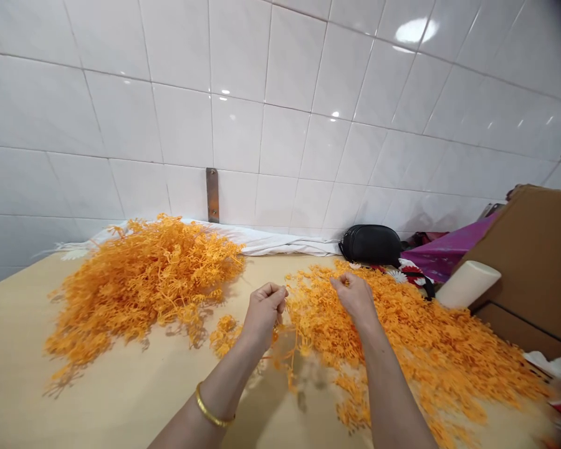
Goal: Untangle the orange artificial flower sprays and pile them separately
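Observation:
My left hand (263,308), a gold bangle on its wrist, is closed on an orange plastic sprig (290,357) that dangles below the fist over the table. My right hand (355,298) is closed in a pinch at the near edge of the right heap of orange plastic sprigs (430,349); what its fingers hold is too small to make out. A second, bigger heap of the same orange sprigs (140,280) lies to the left of my left hand. A small clump of sprigs (224,333) sits just below that hand.
The pale wooden table (121,399) meets a white tiled wall. A white cloth (271,242) lies along the wall, with a black pouch (371,244) beside it. At right are a purple bag (449,249), a white cylinder (467,284) and a brown cardboard box (537,255).

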`<act>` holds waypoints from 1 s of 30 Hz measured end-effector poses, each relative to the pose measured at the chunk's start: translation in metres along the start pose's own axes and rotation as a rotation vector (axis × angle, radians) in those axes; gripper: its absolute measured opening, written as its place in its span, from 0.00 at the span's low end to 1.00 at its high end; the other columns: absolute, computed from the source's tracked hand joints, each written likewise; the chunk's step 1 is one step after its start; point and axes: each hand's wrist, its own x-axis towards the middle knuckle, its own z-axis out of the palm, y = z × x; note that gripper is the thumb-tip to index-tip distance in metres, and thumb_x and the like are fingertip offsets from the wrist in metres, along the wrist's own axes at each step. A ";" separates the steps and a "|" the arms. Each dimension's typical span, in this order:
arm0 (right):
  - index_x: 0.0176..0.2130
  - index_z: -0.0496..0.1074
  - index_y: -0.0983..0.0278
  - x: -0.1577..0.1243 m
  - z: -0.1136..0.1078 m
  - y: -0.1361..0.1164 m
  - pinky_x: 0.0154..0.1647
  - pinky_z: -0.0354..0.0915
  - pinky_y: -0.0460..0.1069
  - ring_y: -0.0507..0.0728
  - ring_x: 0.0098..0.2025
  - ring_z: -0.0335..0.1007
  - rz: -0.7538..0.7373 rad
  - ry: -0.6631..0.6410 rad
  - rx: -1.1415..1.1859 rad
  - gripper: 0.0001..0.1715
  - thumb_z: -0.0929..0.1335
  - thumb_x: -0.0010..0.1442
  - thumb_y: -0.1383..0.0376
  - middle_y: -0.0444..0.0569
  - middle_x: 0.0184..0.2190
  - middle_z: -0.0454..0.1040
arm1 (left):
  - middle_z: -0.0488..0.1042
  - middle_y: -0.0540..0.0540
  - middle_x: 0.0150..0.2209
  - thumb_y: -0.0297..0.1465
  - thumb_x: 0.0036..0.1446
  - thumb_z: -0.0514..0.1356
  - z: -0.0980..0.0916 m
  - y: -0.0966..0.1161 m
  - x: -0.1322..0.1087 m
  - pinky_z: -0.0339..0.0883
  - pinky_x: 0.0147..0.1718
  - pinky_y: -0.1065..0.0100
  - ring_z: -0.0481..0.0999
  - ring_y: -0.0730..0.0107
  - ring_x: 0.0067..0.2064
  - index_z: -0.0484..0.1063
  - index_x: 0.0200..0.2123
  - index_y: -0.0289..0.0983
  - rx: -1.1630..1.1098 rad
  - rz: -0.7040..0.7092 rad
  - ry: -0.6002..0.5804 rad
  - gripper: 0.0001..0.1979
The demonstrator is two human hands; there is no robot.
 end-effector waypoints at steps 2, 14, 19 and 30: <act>0.21 0.58 0.62 0.002 0.005 0.000 0.22 0.49 0.47 0.51 0.20 0.52 0.018 -0.080 0.257 0.11 0.62 0.46 0.58 0.41 0.15 0.57 | 0.57 0.56 0.12 0.37 0.40 0.59 -0.002 -0.002 0.003 0.40 0.13 0.77 0.48 0.85 0.13 0.61 0.21 0.35 -0.075 -0.042 -0.022 0.12; 0.32 0.70 0.65 -0.025 -0.014 -0.049 0.25 0.51 0.45 0.49 0.25 0.53 -0.193 -0.589 0.589 0.19 0.67 0.42 0.54 0.43 0.23 0.62 | 0.58 0.57 0.14 0.39 0.41 0.59 0.000 -0.003 0.002 0.45 0.15 0.77 0.49 0.87 0.13 0.59 0.21 0.35 -0.045 0.046 -0.054 0.14; 0.17 0.66 0.66 -0.027 -0.010 -0.043 0.20 0.45 0.45 0.47 0.19 0.46 -0.239 -0.856 0.435 0.17 0.68 0.41 0.54 0.39 0.14 0.53 | 0.64 0.55 0.19 0.37 0.41 0.59 -0.006 0.003 0.006 0.49 0.16 0.76 0.53 0.86 0.14 0.60 0.21 0.35 -0.123 0.116 -0.008 0.13; 0.37 0.70 0.63 -0.021 -0.014 -0.046 0.31 0.56 0.47 0.53 0.32 0.60 -0.147 -0.617 0.503 0.23 0.67 0.43 0.52 0.47 0.31 0.67 | 0.68 0.52 0.20 0.35 0.42 0.59 -0.008 0.001 0.011 0.50 0.16 0.75 0.55 0.85 0.13 0.61 0.23 0.34 -0.144 0.110 -0.004 0.11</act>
